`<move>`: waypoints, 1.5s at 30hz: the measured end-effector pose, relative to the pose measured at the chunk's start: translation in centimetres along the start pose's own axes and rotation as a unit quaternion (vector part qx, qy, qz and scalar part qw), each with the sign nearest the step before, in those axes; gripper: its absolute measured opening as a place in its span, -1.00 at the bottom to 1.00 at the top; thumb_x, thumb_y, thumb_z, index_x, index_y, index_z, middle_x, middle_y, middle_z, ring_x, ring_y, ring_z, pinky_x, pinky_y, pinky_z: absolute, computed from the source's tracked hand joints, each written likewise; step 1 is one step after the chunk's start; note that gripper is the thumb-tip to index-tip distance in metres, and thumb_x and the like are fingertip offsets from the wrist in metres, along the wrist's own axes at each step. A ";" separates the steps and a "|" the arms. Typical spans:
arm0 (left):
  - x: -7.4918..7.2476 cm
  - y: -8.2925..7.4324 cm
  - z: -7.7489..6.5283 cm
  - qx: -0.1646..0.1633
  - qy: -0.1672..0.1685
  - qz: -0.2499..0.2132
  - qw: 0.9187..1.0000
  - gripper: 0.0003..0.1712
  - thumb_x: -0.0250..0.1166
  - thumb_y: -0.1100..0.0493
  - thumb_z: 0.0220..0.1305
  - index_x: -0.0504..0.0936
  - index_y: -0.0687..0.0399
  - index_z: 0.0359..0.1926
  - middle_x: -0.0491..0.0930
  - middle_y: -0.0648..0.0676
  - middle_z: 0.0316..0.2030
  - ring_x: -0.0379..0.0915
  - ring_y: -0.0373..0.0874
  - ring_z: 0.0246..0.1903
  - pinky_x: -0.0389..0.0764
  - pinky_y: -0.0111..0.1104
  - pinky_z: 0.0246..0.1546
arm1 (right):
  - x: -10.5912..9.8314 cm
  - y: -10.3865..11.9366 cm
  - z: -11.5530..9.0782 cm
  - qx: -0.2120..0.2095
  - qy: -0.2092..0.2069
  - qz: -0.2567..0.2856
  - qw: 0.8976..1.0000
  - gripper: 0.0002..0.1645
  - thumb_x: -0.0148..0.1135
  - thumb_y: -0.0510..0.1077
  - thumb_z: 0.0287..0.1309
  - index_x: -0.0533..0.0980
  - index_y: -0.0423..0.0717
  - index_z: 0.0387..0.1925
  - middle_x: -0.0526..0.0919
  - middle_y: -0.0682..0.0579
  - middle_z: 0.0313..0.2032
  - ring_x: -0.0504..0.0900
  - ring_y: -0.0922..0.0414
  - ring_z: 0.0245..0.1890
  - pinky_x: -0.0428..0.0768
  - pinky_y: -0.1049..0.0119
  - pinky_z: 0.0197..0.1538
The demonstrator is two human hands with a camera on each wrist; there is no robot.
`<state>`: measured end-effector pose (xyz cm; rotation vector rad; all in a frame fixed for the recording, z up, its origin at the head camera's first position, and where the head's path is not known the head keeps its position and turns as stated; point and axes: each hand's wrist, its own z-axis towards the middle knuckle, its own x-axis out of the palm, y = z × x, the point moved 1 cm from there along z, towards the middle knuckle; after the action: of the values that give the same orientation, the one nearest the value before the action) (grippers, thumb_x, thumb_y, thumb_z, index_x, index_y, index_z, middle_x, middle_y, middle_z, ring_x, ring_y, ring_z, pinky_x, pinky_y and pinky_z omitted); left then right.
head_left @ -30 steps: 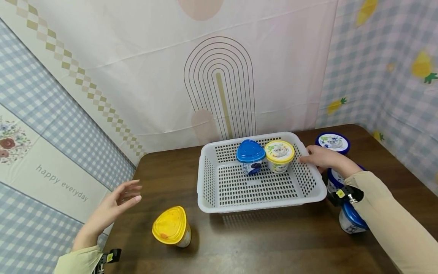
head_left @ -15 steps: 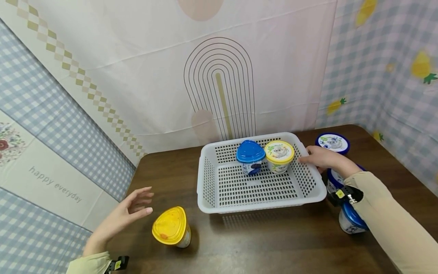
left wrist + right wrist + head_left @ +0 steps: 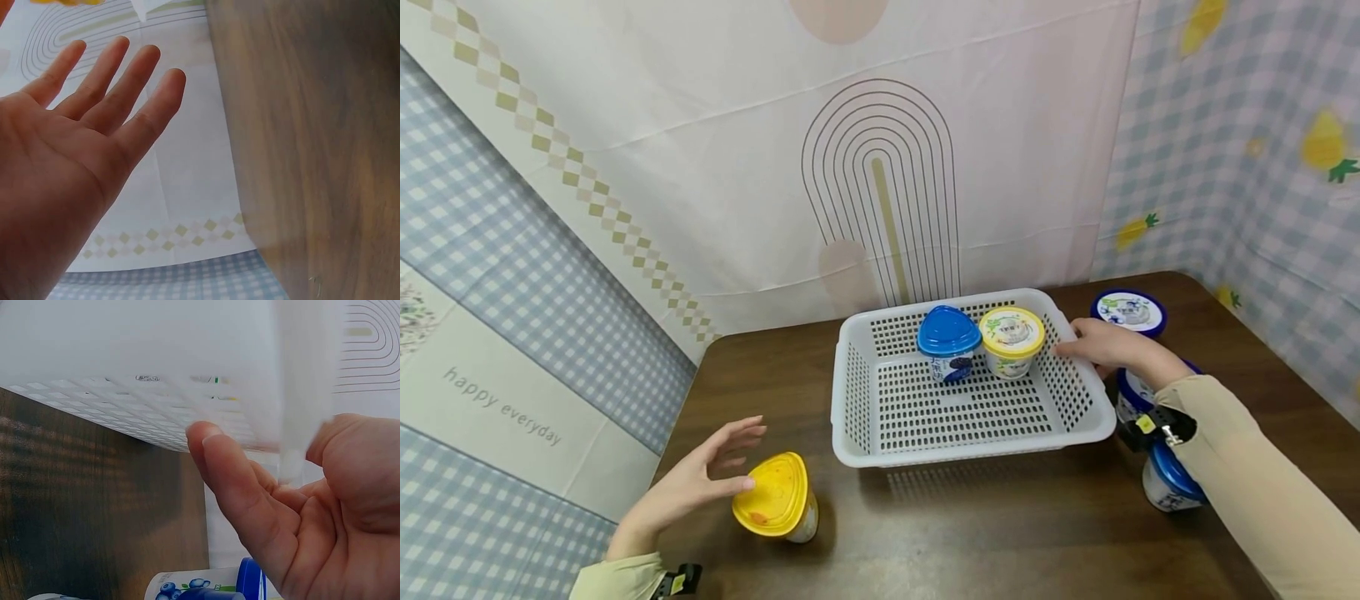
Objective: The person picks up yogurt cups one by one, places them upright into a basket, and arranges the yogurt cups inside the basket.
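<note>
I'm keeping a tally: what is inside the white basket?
A blue-lidded tub and a yellow-lidded tub stand inside the white basket. What each contains is covered, as is the basket floor directly beneath them.

The basket (image 3: 970, 452) is white, the cup (image 3: 778, 498) yellow-lidded with an orange patch. Inside show a blue lid (image 3: 949, 327) and a white lid (image 3: 1012, 332) rimmed in yellow. The table (image 3: 947, 542) is brown wood grain. The backcloth (image 3: 715, 192) is white with dark arch lines (image 3: 880, 117) and olive-and-beige diamonds (image 3: 580, 177). Blue-and-white checks (image 3: 542, 225) flank it. The sleeves (image 3: 1247, 467) are pale yellow-green, the straps (image 3: 1180, 423) black.
</note>
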<state>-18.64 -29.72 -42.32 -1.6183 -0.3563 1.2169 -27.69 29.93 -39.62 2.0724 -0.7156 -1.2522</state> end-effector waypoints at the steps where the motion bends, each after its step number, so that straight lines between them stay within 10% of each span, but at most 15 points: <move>1: 0.1 0.0 0.1 0.002 0.002 0.000 1.000 -0.16 0.36 0.30 0.31 0.20 -0.07 0.52 0.32 0.18 0.38 0.32 -0.22 0.32 0.46 -0.37 0.23 | 0.0 0.1 0.0 0.000 0.000 0.001 1.000 -0.46 0.05 -0.13 0.47 0.19 -0.54 0.16 0.66 -0.33 -0.19 0.76 -0.09 -0.29 0.74 0.04 -0.27; 18: 1.9 0.7 1.0 0.000 0.032 -0.055 0.998 -0.13 0.37 0.31 0.28 0.19 -0.07 0.52 0.26 0.28 0.40 0.26 0.19 0.35 0.40 -0.43 0.25 | 0.0 0.0 0.0 0.004 0.000 -0.005 1.000 -0.44 0.04 -0.12 0.48 0.18 -0.55 0.18 0.65 -0.35 -0.17 0.76 -0.06 -0.30 0.74 0.05 -0.26; 27: 2.2 0.7 1.1 0.003 0.039 -0.069 0.997 -0.14 0.37 0.31 0.28 0.20 -0.04 0.52 0.24 0.33 0.41 0.32 -0.16 0.31 0.41 -0.48 0.22 | 0.0 -0.1 0.0 0.000 0.003 0.000 1.000 -0.44 0.06 -0.10 0.48 0.20 -0.54 0.17 0.66 -0.34 -0.16 0.76 -0.08 -0.28 0.74 0.05 -0.26; 45: 2.0 0.6 -0.3 0.056 0.110 -0.169 0.978 -0.10 0.30 0.42 0.29 0.03 0.33 0.53 0.20 0.13 0.48 0.26 -0.19 0.35 0.40 -0.44 0.24 | 0.2 -0.2 0.1 -0.012 0.008 0.012 1.000 -0.49 0.04 -0.14 0.49 0.19 -0.54 0.14 0.67 -0.34 -0.18 0.76 -0.17 -0.25 0.74 0.04 -0.29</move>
<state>-17.67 -28.67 -43.91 -1.5041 -0.3962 0.7803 -27.69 29.94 -39.91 2.0462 -0.7126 -1.2231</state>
